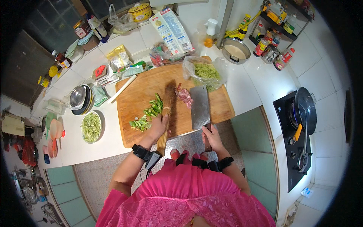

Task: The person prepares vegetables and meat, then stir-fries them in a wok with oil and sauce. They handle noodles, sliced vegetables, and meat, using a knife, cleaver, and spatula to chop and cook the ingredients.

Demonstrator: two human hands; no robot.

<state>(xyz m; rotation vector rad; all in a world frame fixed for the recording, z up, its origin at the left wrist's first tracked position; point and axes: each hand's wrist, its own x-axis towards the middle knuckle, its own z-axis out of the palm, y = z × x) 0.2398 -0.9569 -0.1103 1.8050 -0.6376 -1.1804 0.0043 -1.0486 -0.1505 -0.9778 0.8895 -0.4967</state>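
My left hand (pixel 159 125) grips a bound brush of stiff straw or bamboo (pixel 170 99), its dark bristles pointing away from me over the wooden cutting board (pixel 147 85). The handle of a cleaver (pixel 200 106) is in my right hand (pixel 212 137); its broad blade lies over the board's right part. Sliced raw meat (pixel 183 95) sits between brush and blade. Cut green peppers (pixel 154 106) lie left of the brush, with pale green slices (pixel 140 124) nearer the front edge. Behind the blade, a clear plastic bag holds green shreds (pixel 206 72).
At the left stands a bowl of pale green strips (pixel 91 127) near stacked bowls (pixel 78 96). A white rod (pixel 122 88) rests across the board's left edge. A pot (pixel 236 51) stands at the back right. The wok (pixel 305 110) sits on the gas stove (pixel 289 159), where a blue flame shows.
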